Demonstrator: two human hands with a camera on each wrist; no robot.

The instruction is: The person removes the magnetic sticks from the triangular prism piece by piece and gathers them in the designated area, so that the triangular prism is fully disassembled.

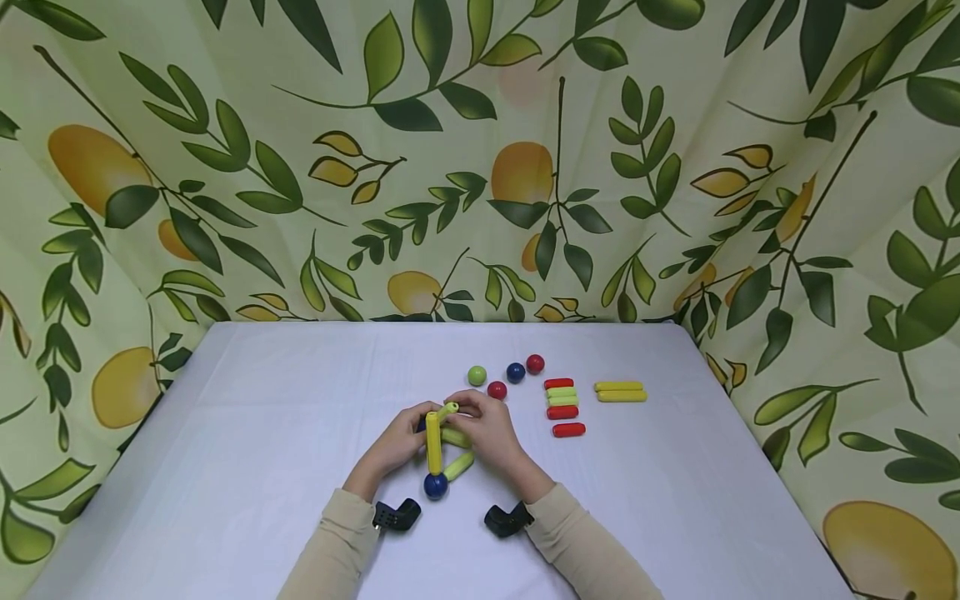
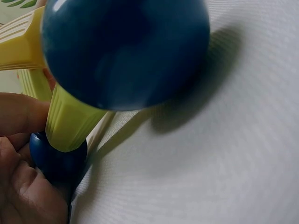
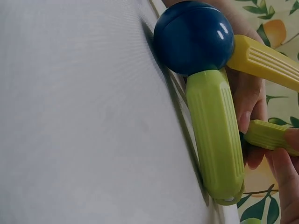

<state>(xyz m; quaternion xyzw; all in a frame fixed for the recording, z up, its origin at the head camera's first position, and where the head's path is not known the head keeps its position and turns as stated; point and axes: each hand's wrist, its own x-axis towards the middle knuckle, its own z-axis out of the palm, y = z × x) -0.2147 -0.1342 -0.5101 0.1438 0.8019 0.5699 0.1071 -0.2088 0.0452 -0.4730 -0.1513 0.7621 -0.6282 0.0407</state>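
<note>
A small frame of ribbed rods and balls lies on the table between the two hands. Its near blue ball (image 1: 435, 486) joins a yellow rod (image 1: 433, 444), which slants upward, and a light green rod (image 3: 216, 135) low over the cloth. My left hand (image 1: 401, 437) grips the far blue ball (image 2: 58, 156), mostly covered by fingers in the head view. With thumb and fingertips, my right hand (image 1: 489, 431) pinches another light green rod (image 3: 266, 135), one end of it at the far blue ball. A further light green rod (image 1: 454, 437) lies partly behind the fingers.
Beyond the right hand are a green ball (image 1: 477, 376), two red balls (image 1: 535, 363) and a blue ball (image 1: 515, 372). Short red and green rods (image 1: 562, 399) lie in a column, with two yellow rods (image 1: 621, 392) farther right. A leaf-patterned curtain (image 1: 450, 208) surrounds the white table.
</note>
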